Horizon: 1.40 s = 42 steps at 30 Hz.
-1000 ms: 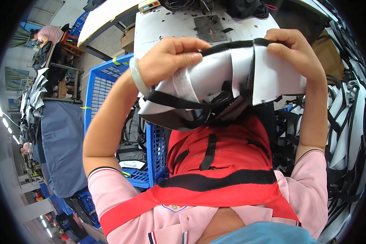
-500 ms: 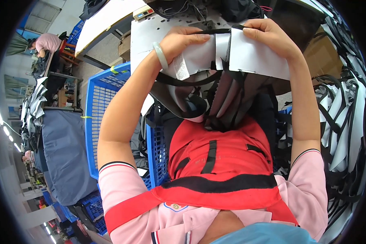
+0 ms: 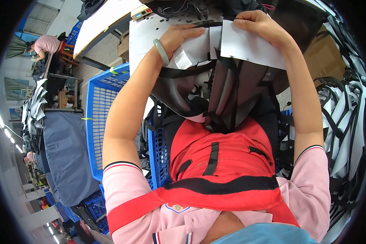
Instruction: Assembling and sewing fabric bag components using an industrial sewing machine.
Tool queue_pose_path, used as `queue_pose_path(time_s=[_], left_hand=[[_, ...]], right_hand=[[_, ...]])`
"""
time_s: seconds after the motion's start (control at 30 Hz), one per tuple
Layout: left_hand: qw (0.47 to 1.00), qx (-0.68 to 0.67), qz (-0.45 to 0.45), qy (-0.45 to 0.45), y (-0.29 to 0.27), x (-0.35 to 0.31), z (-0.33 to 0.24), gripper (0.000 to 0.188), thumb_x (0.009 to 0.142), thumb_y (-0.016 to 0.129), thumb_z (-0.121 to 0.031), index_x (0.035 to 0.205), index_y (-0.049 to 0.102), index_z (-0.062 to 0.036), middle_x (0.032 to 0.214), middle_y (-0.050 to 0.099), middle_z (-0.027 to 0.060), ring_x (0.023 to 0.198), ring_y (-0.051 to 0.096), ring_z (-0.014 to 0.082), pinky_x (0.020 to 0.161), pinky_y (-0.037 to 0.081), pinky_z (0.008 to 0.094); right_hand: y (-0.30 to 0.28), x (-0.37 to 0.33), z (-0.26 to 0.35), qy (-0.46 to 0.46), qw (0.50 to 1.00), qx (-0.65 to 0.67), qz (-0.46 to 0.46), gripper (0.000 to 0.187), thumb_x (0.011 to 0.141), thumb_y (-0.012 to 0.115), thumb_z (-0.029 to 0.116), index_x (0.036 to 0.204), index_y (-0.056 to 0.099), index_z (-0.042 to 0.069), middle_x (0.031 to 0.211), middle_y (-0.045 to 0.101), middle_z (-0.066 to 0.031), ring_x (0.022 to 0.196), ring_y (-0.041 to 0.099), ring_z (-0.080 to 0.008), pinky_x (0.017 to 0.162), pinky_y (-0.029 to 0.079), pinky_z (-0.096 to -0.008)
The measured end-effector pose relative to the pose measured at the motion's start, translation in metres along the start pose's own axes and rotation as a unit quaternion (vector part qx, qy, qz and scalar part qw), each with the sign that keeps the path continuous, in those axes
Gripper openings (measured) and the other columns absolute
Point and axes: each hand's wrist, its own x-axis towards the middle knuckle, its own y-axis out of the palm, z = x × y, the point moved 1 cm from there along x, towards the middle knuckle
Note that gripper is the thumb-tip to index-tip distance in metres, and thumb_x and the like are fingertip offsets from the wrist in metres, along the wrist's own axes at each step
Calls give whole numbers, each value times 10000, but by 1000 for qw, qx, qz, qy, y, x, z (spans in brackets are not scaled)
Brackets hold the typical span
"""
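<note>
A half-made fabric bag [image 3: 250, 48], with stiff white panels on top and dark sheeting below, hangs over my lap at the table's front. My left hand [image 3: 179, 40], wearing a pale bangle, pinches the upper edge of its left panel near a black band. A white printed label [image 3: 182, 58] hangs just below that hand. The top edge of the right panel is gripped by my right hand [image 3: 264, 27], thumb on the near face. Between the hands runs a vertical seam with a narrow white strip. Black straps [image 3: 187, 72] droop under the panels; the fingers behind are partly hidden.
A white worktable [image 3: 144, 38] with dark scraps and a machine lies ahead. Blue crates [image 3: 95, 122] stand at my left. Piled white and black pieces [image 3: 343, 114] and a cardboard box [image 3: 323, 55] are at right. Another person [image 3: 46, 44] works far left.
Both hands have risen slightly and shifted left with the bag. The right panel now lies flatter, and the black band by my right fingers no longer shows.
</note>
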Motion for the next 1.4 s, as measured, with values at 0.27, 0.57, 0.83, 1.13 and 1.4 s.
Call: queue_pose_path(time_s=[0.27,0.57,0.83,1.13,1.4], left_hand=[[1000,24,-4,11,-1,4,-1,482,836,696,-219,1206,559,59,982,659,116,786,650,144,713,534,241],[999,-9,-6,42,-12,18,10,465,808,713,-167,1173,578,87,1021,658,145,855,643,188,772,528,281],[999,-31,-1,39,-6,14,3,382,825,695,-141,1117,610,89,1011,663,135,846,648,178,753,531,277],[991,-110,-50,53,-22,13,7,353,827,698,-179,1079,639,61,964,673,114,813,641,153,730,513,258],[985,104,-49,128,24,-117,71,549,871,605,-148,1322,386,75,1207,536,151,1112,510,214,980,384,315]], right_hand=[[0,12,-9,11,1000,2,-13,366,862,652,364,1010,662,29,862,624,9,768,557,-67,727,440,-230],[-5,28,3,56,998,-21,1,231,878,637,259,917,699,40,783,648,-30,674,550,-107,605,443,-283],[-9,27,-14,22,1000,8,2,313,877,637,333,977,678,39,832,637,-13,726,555,-72,668,438,-241],[-30,3,-23,7,998,-4,-58,358,881,626,331,1055,650,20,913,635,-6,825,568,-70,757,452,-235],[84,-135,-7,-104,979,-161,-75,211,795,669,226,924,678,60,901,659,-118,893,616,-293,794,495,-348]])
